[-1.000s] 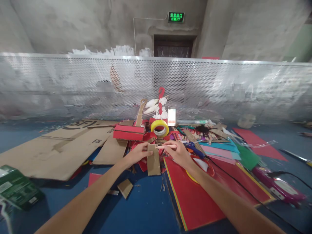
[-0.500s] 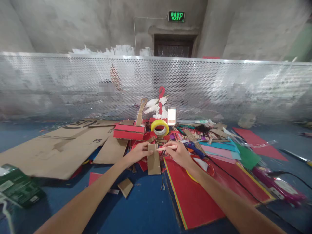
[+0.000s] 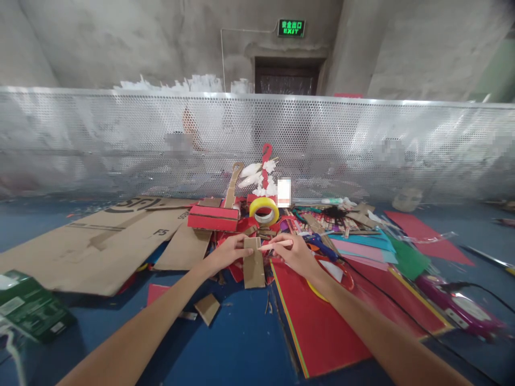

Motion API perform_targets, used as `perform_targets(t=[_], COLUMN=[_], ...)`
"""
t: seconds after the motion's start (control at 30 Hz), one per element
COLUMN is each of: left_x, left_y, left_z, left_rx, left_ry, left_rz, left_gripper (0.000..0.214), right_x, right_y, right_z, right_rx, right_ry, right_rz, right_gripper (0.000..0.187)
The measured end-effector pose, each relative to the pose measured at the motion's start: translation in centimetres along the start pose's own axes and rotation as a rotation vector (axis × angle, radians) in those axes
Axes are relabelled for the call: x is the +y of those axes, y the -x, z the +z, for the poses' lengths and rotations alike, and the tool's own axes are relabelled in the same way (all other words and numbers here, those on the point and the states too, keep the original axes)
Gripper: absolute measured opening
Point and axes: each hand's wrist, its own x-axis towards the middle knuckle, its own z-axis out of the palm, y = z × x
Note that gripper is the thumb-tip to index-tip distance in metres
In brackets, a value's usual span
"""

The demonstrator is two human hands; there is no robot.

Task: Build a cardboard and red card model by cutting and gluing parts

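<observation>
My left hand (image 3: 229, 252) grips the upper left edge of a narrow strip of brown cardboard (image 3: 254, 271), which hangs tilted above the blue surface. Pinched in my right hand (image 3: 295, 253) is a pale pencil (image 3: 277, 245), its tip at the strip's upper right edge. Pale lines run near that corner of the cardboard. Just beyond my hands stand a roll of yellow tape (image 3: 252, 206) and a red cardboard box (image 3: 213, 219). A hot glue gun (image 3: 324, 245) with a blue body lies right of my right hand.
Large cardboard sheets (image 3: 116, 236) spread over the left side, near a green box (image 3: 34, 305). Red paper sheets (image 3: 322, 332) lie under my right forearm, crossed by a black cable (image 3: 396, 300). A purple power strip (image 3: 458, 308) sits far right. A perforated metal screen (image 3: 341, 145) stands behind.
Hardly anything differs. The pencil tip stays at the cardboard's upper right edge, and both hands keep nearly the same place.
</observation>
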Motion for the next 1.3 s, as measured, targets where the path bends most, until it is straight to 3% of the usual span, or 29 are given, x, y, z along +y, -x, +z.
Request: perform_targets(t=[1.3], left_x=[0.1], left_y=[0.2], left_z=[0.1], left_rx=[0.015], left_ry=[0.03], left_rz=[0.006], left_gripper=[0.046], right_x=[-1.3], right_y=[0.9], right_z=[-0.4], right_rx=[-0.069], right_ry=[0.029], right_rz=[0.001], right_gripper=[0.015])
